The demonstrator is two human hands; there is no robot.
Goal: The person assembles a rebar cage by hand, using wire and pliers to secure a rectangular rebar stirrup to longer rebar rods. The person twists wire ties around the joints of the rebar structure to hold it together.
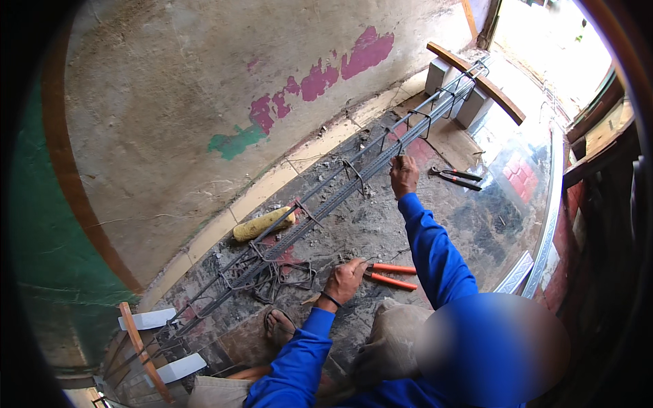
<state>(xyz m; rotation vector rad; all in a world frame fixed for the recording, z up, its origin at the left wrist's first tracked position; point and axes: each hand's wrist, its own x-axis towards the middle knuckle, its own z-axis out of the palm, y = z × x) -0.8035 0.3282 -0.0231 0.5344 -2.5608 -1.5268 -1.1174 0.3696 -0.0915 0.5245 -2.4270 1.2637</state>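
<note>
A long cage of steel reinforcing bars (pixel 320 204) runs diagonally from lower left to upper right, raised on supports at both ends. My right hand (pixel 405 177) is at its near side, fingers curled at the bars beside a stirrup (pixel 418 124); what they pinch is hidden. My left hand (pixel 343 280) is closed lower down, in front of the cage. Right by its fingertips are orange-handled pincers (pixel 392 275), their jaws mostly hidden. Thin wire (pixel 389 258) shows next to that hand. Several loose square stirrups (pixel 282 279) lie beneath the cage, left of my left hand.
Black-and-red handled pincers (pixel 457 178) lie right of my right hand. A yellow cylinder (pixel 264 224) sits by the wall (pixel 163 122). Wooden strips (pixel 500 98) (pixel 144 353) on blocks support the cage. Rubble litters the floor; metal channels (pixel 515 272) lie at right.
</note>
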